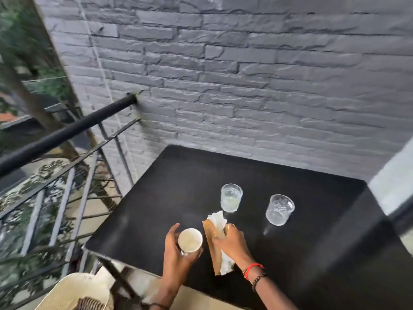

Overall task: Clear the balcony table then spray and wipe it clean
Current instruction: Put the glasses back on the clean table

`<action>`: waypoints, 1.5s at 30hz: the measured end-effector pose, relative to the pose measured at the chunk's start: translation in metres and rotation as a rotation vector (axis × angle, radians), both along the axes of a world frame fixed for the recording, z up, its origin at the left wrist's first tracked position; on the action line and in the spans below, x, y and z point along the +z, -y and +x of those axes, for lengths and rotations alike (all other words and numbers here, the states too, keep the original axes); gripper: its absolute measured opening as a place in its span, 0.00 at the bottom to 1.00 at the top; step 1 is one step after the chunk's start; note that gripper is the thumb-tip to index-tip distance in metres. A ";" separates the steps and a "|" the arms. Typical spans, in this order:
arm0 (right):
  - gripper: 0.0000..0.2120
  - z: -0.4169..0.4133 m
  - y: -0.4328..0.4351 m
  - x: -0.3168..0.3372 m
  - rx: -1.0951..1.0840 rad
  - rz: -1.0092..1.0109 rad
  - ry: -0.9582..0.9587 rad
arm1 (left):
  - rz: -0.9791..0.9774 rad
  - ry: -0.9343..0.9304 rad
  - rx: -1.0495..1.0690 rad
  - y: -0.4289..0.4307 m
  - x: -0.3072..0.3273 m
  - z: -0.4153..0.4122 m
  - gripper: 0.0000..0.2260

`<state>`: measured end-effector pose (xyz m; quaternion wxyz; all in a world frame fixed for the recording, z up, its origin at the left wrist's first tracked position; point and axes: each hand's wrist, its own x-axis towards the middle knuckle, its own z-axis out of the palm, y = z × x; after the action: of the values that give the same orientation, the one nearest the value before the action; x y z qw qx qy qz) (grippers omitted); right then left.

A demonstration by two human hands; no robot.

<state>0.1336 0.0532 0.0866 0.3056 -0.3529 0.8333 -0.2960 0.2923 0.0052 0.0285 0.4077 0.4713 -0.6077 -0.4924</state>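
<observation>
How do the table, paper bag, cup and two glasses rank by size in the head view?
1. Table
2. Paper bag
3. Left glass, right glass and cup look much alike. The cup is held nearer the camera, so I won't rank these three.

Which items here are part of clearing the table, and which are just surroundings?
Job: table, paper cup (left hand), paper wrapper and napkin (right hand), railing-side glass, other glass.
Surroundings: railing, brick wall, woven seat.
</observation>
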 end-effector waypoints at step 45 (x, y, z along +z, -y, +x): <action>0.19 -0.393 -0.125 -0.037 -0.617 0.119 -0.063 | 0.093 0.158 -0.128 -0.036 -0.084 -0.187 0.41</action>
<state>-0.2597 0.1780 0.0492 0.1957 -0.0737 0.9260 -0.3144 0.1055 0.0412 -0.0555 0.3040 0.4872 -0.6434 -0.5062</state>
